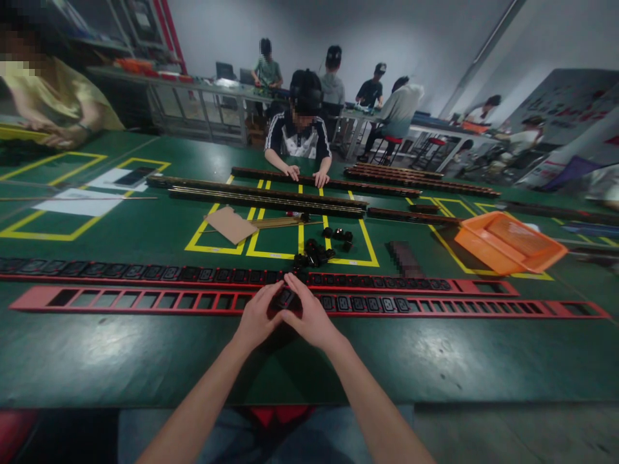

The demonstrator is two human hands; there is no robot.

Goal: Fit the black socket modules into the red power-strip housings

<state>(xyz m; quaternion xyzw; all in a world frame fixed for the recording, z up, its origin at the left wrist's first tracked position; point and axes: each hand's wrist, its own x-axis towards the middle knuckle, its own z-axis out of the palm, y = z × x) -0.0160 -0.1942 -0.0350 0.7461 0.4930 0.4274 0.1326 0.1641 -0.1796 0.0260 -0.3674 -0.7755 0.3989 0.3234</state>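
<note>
Over the near red strip [43, 298], my left hand [258, 316] and my right hand [312, 316] meet, fingertips and thumbs close together. Framed between them is a black power socket [285, 297], which both hands grip at its sides. Whether it sits fully in its slot is hidden by my fingers. To the right of my hands, several black sockets [358, 303] fill slots of the same strip; the slots on the left are bare holes. Just behind lies a second red strip [476, 285] lined with black sockets. Loose black parts [314, 252] are heaped beyond my fingertips.
An orange basket [507, 241] stands at the right. Long dark metal rails [271, 196] cross the table, where a co-worker's hands [307, 175] rest. Cardboard [231, 225] and white paper [84, 201] lie left. Another person [62, 96] sits at far left.
</note>
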